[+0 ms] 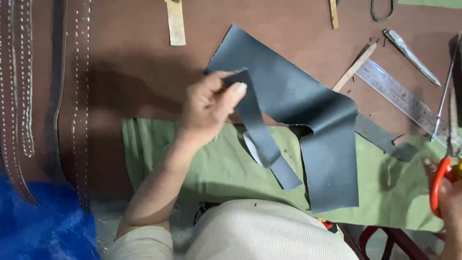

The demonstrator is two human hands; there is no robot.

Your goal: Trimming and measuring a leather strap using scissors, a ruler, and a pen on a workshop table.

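- The left hand (209, 108) is pinching the top end of a narrow dark grey leather strip (262, 139) between thumb and curled fingers (239, 88), holding it lifted above the middle of the table.
- The strip is hanging down from that grip and curling toward the near edge, its pale underside showing at the bend.
- Just behind the strip, a large dark grey leather sheet (288, 91) is lying on the brown table (134, 62), with one flap folding over and draping down toward the near edge.
- The right hand (452, 197) is showing only partly at the right edge; its fingers are wrapping around the orange handles of a pair of scissors (440, 180), whose long metal blades are pointing toward the far right corner.
- A pale green cloth (211, 163) is covering the near part of the table under both hands.
- A steel ruler (402, 96) is lying slantwise near the right edge, with a thin wooden stick (355, 67) beside its far end and a pointed metal tool (411, 55) just beyond.
- A small dark grey leather offcut (385, 139) is resting on the cloth near the ruler.
- Stitched brown leather belts (24, 96) are running along the left edge, well apart from the hands.
- A tan strip (175, 21) is lying at the far edge.
- A blue plastic sheet (43, 226) is sitting at the near left corner.
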